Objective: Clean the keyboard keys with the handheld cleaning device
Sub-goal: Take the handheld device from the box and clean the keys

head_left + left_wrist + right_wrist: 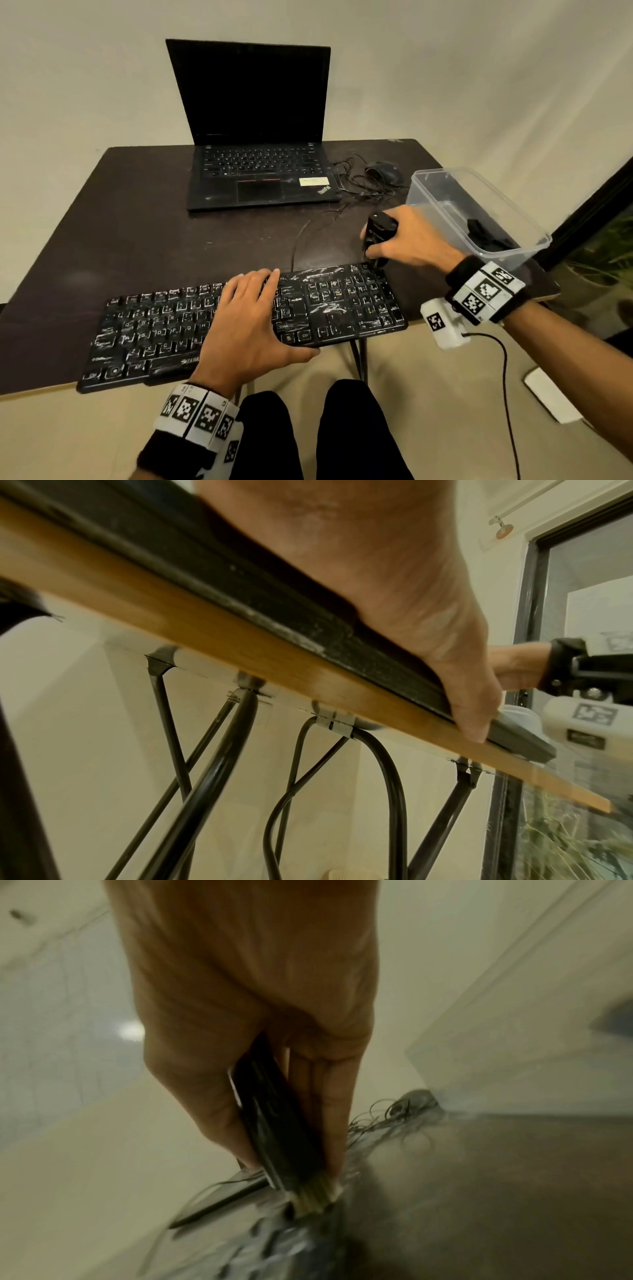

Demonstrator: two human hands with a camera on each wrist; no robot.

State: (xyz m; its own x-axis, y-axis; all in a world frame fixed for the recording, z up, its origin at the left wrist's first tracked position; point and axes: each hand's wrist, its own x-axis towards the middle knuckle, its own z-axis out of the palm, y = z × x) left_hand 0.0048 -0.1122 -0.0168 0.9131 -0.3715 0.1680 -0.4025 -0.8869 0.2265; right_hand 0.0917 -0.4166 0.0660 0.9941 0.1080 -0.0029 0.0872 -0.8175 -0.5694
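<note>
White dust streaks the black keyboard (239,322) beneath the flat, relaxed left hand (246,318). The right hand (411,240) grips a black handheld cleaner (378,233), seemingly brush-tipped, at the keyboard's far-right corner.

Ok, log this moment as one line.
left hand flat on dusty black keyboard | right hand grips black handheld cleaner at its far right corner

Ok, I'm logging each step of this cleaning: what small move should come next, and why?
Probably a short sweep leftward along the top key row. The right hand grips the cleaning device with its tip at the keyboard's far right corner, white streaks of dust lie across the keys, and the left hand presses flat on the middle, steadying it at the table edge.
</note>
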